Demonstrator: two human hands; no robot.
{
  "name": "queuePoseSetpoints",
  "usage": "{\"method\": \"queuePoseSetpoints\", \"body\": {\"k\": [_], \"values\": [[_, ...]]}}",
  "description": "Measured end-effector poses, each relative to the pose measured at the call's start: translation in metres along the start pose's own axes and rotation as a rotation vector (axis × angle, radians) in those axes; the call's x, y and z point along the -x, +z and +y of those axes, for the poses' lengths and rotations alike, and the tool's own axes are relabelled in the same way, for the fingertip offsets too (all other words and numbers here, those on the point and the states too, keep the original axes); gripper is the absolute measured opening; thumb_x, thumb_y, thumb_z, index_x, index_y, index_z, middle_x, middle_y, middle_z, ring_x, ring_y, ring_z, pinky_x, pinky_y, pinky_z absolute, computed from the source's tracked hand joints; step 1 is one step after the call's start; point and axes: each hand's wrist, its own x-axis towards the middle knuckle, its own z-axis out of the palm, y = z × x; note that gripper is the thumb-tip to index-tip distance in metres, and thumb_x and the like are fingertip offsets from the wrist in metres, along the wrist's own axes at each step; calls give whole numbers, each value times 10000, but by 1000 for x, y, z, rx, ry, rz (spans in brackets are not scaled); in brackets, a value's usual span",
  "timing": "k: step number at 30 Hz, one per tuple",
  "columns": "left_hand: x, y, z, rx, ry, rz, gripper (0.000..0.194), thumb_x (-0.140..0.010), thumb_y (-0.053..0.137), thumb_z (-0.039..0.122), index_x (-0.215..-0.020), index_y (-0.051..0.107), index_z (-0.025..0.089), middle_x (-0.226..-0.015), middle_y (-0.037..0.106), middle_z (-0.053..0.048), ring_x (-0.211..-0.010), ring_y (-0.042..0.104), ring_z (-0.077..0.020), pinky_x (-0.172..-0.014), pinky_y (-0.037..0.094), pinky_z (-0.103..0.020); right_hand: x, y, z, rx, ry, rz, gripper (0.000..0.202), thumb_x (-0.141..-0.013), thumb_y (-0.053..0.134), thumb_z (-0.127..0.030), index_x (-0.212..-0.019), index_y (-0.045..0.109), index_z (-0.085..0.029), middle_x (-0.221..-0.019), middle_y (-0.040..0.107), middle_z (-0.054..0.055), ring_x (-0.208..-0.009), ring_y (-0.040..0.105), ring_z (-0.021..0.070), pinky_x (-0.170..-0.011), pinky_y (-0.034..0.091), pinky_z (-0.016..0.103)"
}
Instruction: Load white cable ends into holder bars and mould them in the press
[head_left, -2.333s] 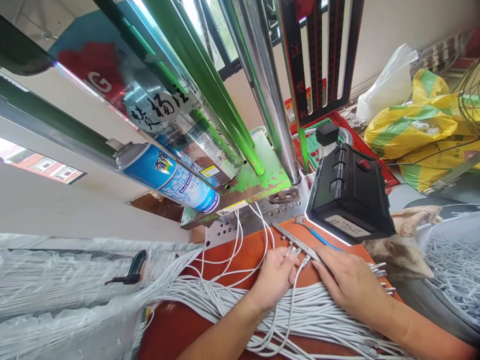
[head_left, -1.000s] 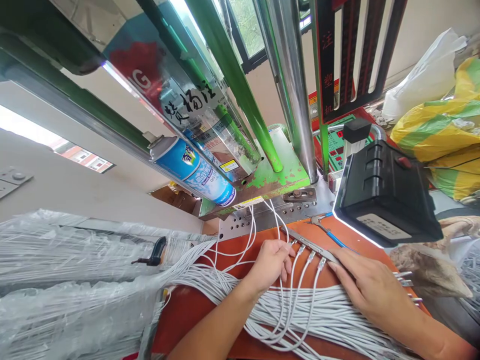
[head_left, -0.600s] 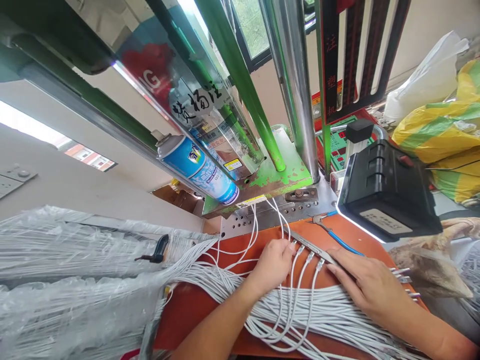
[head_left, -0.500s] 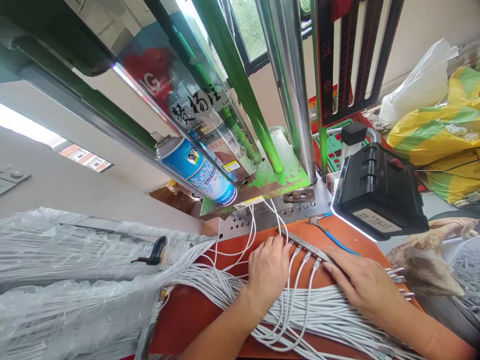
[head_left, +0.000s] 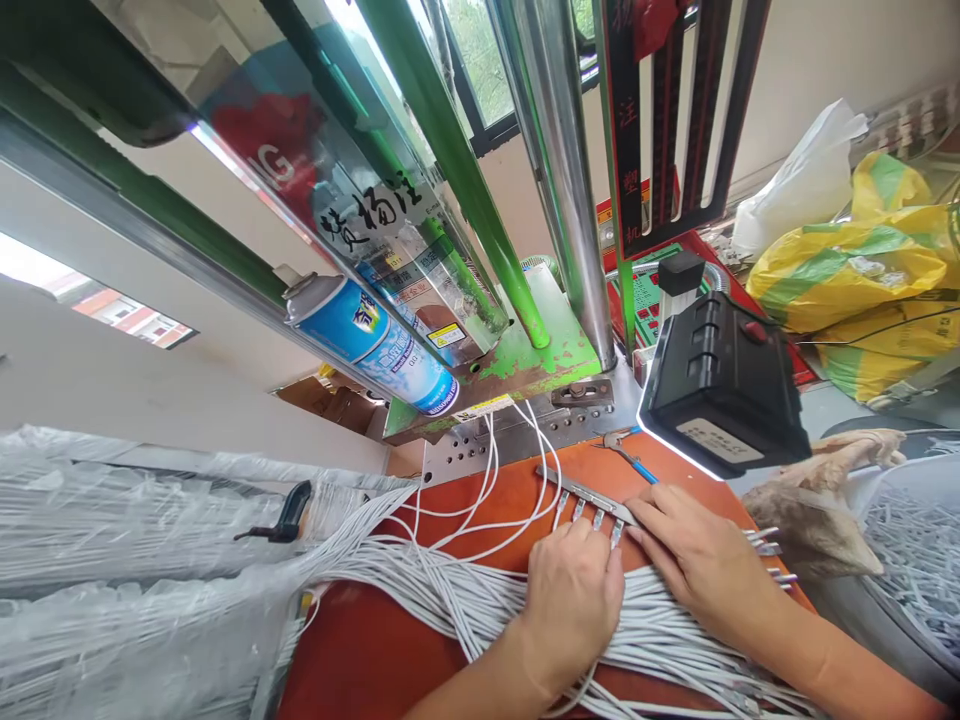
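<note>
A slim metal bar [head_left: 574, 488] lies tilted over the orange tabletop, with several clear-ended cable plugs [head_left: 598, 519] in a row along its near side. My right hand [head_left: 701, 550] pinches the bar's right end between thumb and fingers. Just below the plugs, my left hand [head_left: 574, 590] is closed around the white cables [head_left: 559, 510] leading from them; its fingertips are partly hidden. Beneath both hands runs a thick bundle of white cables [head_left: 420, 585].
A green machine base [head_left: 525, 370] with steel columns stands ahead, a spray can [head_left: 375, 340] leaning there. Blue-handled pliers [head_left: 637, 465] lie behind the bar. A black lamp box [head_left: 727, 385] hangs at right. Plastic-wrapped cables [head_left: 150, 520] and a clamp [head_left: 289, 515] are at left.
My left hand has moved right and nearer me, from the bar's left end down onto the cables below the plugs. My right hand still holds the bar's right end. The view has shifted slightly.
</note>
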Motion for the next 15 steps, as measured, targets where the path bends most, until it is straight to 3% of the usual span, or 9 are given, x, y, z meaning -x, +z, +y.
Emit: {"method": "queuePoseSetpoints", "body": {"k": [3,7,10,12,15], "values": [[-4,-2,-4,105,-28,-22,197,-971,534,227,-836,677,214,-778,649,-83,-712,604,-224,-635,367,-353,-1,0,-1,14,9,-36,268,-1099,367,-312,-1073,612,-207,-999,581,80,-932,560,239,-814,501,388],[-9,-25,-27,347,-196,36,321,-1000,582,394,-736,639,221,-658,559,-15,-590,501,-154,-602,353,-307,-1,0,-2,60,20,-73,245,-1094,387,-323,-1050,602,-215,-998,558,77,-926,540,250,-755,484,378],[-14,-43,-58,513,-374,289,268,-979,615,436,-834,667,218,-737,615,-11,-663,557,-152,-650,423,-274,-2,-1,-3,66,17,-87,232,-1086,386,-302,-1035,595,-215,-993,549,75,-917,532,247,-757,480,380],[-19,-50,-80,580,-456,479,218,-938,673,429,-990,678,217,-942,695,-42,-876,651,-184,-810,491,-281,-3,-2,-4,61,11,-90,223,-1079,387,-288,-1026,591,-214,-988,547,75,-922,531,246,-773,481,384],[-35,-51,-105,724,-537,597,398,-867,756,441,-1172,637,214,-1237,677,-97,-1182,637,-231,-1029,479,-353,-3,-3,-4,66,7,-84,202,-1065,396,-272,-1031,587,-216,-989,554,79,-925,532,248,-758,481,381]]}}
